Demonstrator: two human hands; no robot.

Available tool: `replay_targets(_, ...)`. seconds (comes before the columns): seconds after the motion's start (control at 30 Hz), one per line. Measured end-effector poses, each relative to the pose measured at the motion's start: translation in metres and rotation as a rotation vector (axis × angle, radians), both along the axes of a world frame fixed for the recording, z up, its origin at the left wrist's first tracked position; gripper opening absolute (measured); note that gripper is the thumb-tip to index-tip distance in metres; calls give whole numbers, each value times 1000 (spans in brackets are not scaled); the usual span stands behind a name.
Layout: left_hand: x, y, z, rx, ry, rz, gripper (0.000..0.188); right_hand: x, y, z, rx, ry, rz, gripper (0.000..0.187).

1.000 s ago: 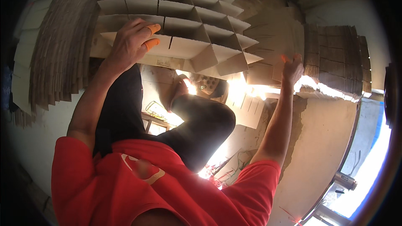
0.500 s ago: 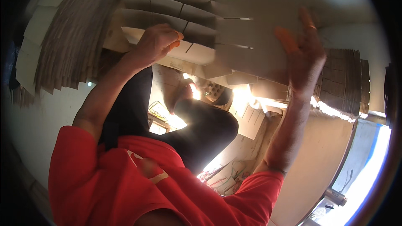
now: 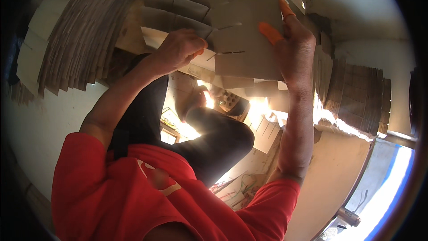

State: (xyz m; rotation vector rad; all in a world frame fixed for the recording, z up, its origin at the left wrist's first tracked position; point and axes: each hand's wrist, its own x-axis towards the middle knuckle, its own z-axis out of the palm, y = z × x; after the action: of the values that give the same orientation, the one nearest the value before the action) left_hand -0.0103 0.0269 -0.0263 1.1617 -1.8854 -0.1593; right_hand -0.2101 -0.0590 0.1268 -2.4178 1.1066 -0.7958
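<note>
My right hand (image 3: pixel 295 47) grips the right edge of a slotted cardboard sheet (image 3: pixel 247 15), with its orange-covered thumb flat on the face and a finger at the edge. The sheet has several cut slits along its left side. My left hand (image 3: pixel 180 50) is closed, its orange-covered fingertips pinched at the near strip of a cardboard divider grid (image 3: pixel 176 6). Several upright strips run across this grid in rows. The slit side of the sheet meets the grid's right end. Whether the slits are hooked into the strips I cannot tell.
A tall stack of cardboard strips (image 3: pixel 84 31) stands at the left. More stacked cardboard (image 3: pixel 354 93) is at the right. Below, between my legs (image 3: pixel 218 138), bright light falls past a slotted piece (image 3: pixel 265 131). A metal cylinder (image 3: pixel 349 216) lies at the lower right.
My right hand has moved left with the cardboard sheet, bringing it closer to my left hand. My left hand has shifted slightly right along the grid.
</note>
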Motion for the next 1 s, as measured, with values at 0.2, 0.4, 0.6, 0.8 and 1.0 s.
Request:
replay_targets(0.2,-1,0,2,-10,0,6,14,7,-14,-12,82,-96,131,51)
replay_targets(0.4,-2,-2,1,6,8,34,14,20,-18,4,98,72,200,52)
replay_targets(0.6,-2,-5,1,-2,22,31,14,38,-25,-31,161,109,214,48)
replay_targets(0.8,-2,-7,2,17,-2,44,12,50,-24,-69,124,198,232,29)
replay_targets(1.0,-1,-7,4,48,-10,48,12,52,2,-54,-86,400,205,29)
